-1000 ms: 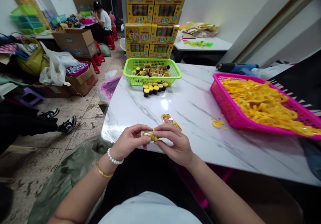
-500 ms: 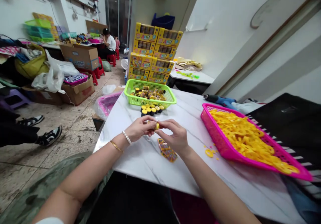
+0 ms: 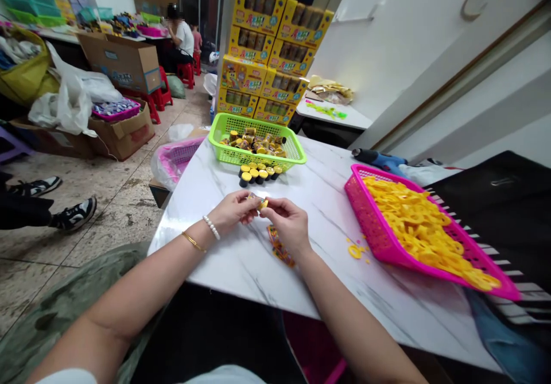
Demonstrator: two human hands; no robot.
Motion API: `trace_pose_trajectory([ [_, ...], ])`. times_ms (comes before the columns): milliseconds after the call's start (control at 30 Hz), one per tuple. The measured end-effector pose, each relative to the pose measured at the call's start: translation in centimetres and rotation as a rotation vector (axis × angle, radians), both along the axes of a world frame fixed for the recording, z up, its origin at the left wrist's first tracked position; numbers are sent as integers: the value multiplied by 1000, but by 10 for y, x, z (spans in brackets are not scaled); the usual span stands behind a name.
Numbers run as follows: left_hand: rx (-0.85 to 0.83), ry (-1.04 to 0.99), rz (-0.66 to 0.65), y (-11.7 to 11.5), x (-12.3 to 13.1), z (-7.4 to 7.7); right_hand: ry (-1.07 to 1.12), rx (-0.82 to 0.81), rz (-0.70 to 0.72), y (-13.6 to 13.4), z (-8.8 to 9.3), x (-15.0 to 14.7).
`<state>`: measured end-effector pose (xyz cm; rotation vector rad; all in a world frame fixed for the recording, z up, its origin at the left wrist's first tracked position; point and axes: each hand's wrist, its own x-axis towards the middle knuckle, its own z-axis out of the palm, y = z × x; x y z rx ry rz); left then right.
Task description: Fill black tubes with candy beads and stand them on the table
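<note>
Between my two hands is a small yellow-ended cylinder, partly covered by fingers. My left hand grips its printed side with thumb and fingers pinched. From the right, my right hand pinches at the yellow end. Under my right hand, partly hidden, lie several colourful printed pieces on the white marbled table. Just beyond the hands stand several black cylinders with yellow tops in a close group. A green basket behind them holds more small yellow-and-dark cylinders.
At the right is a pink basket of yellow plastic pieces, with a few loose yellow bits beside it. Yellow boxes are stacked behind the green basket. A blue tool lies at the back right. Another person sits far off.
The view has tilted downward a little. Both hands stay together on the small cylinder, which is now tilted differently between the fingers.
</note>
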<state>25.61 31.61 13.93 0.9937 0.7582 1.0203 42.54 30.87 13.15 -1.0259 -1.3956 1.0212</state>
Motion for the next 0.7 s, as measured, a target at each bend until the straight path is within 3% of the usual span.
trace_pose_trajectory([
  [100,-125,35,-52,-1,-2,2,28,-68,131,2,5,3],
  [233,-220,-1,-144,-4,-6,8,61,-2,337,2,8,8],
  [333,-204,-78,-136,-5,-7,9,160,45,306,-7,5,6],
  [467,-246,-10,-118,-5,-5,7,157,51,305,-9,3,0],
  [567,-312,-52,-101,-4,-4,8,10,179,237,26,21,-6],
  [700,-337,-31,80,-1,-5,10,-266,417,-52,101,61,-12],
])
